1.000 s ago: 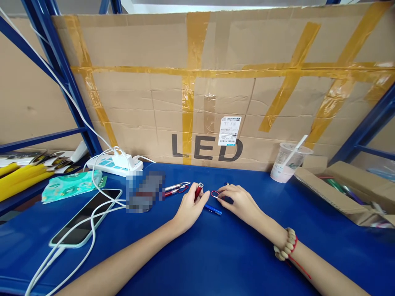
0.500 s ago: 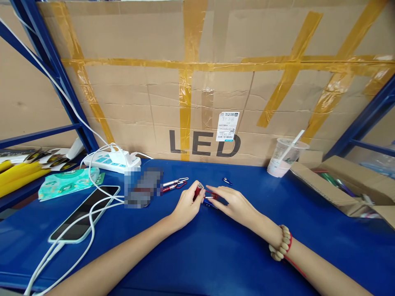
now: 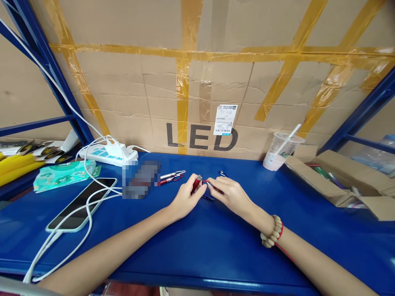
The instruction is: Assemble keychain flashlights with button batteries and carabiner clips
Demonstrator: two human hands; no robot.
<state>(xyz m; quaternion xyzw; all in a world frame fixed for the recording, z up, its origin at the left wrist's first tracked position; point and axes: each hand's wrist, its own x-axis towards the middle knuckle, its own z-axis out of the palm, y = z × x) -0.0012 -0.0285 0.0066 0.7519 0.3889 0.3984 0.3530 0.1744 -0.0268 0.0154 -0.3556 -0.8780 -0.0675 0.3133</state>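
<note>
My left hand (image 3: 186, 196) is closed around a small red flashlight (image 3: 196, 184), whose silvery end points up and away. Close by on the right, my right hand (image 3: 230, 194) pinches a small red clip (image 3: 205, 181), partly covered by the fingertips. Whether the clip is joined to the flashlight I cannot tell. A dark blue metal piece (image 3: 208, 197) lies on the blue tabletop (image 3: 197, 242) just below the hands. Behind the right hand is a blue carabiner (image 3: 222, 174). Silver and red flashlights (image 3: 169, 178) with carabiners lie to the left of the hands.
At left are a phone (image 3: 82, 205) with white cables, a power strip (image 3: 106, 154), a teal tissue pack (image 3: 64, 174) and a blurred-out item (image 3: 142, 179). A drink cup (image 3: 279, 152) and an open carton (image 3: 321, 181) stand right. A large cardboard box (image 3: 148, 94) forms the back.
My right hand's fingers have drawn together into a pinch on the red clip, close to the left hand. The left hand keeps the flashlight. The whole view has shifted slightly.
</note>
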